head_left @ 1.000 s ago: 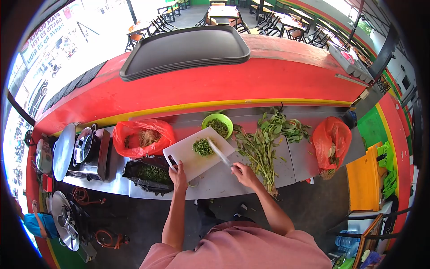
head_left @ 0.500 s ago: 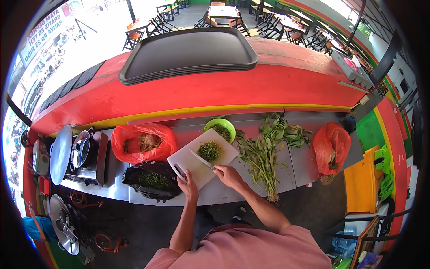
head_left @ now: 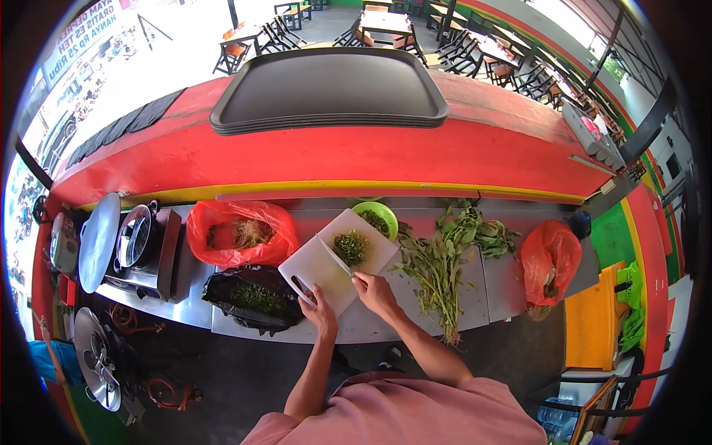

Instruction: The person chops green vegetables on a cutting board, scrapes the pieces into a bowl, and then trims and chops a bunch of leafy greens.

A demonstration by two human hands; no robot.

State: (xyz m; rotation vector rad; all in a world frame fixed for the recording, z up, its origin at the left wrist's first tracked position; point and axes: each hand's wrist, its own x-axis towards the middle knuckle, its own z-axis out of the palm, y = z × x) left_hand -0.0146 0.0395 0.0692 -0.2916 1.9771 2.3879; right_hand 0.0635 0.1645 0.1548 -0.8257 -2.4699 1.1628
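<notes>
My left hand [head_left: 320, 311] grips the near-left edge of a white cutting board [head_left: 305, 264] by its handle slot. The board is angled above the steel counter. In my right hand [head_left: 375, 292] is a knife [head_left: 334, 254], its blade lying along the left side of a heap of chopped greens [head_left: 353, 248] on the board. Just beyond the board's upper right edge stands a lime-green bowl [head_left: 394, 229] with chopped greens inside. To the board's left lies a black plastic bag [head_left: 222, 291] of cut greens. Long leafy stems [head_left: 439, 276] are spread on its right.
A red bag [head_left: 202, 245] with roots sits left, beside a stove [head_left: 165, 256] with a lidded pot [head_left: 135, 241]. Another red bag [head_left: 545, 256] is at right. Stacked dark trays [head_left: 330, 87] rest on the red ledge [head_left: 326, 159]. A person's blue sleeve [head_left: 46, 362] shows far left.
The knife has turned slightly more upright along the heap's left side. The board has turned slightly, and the whole view has shifted a little.
</notes>
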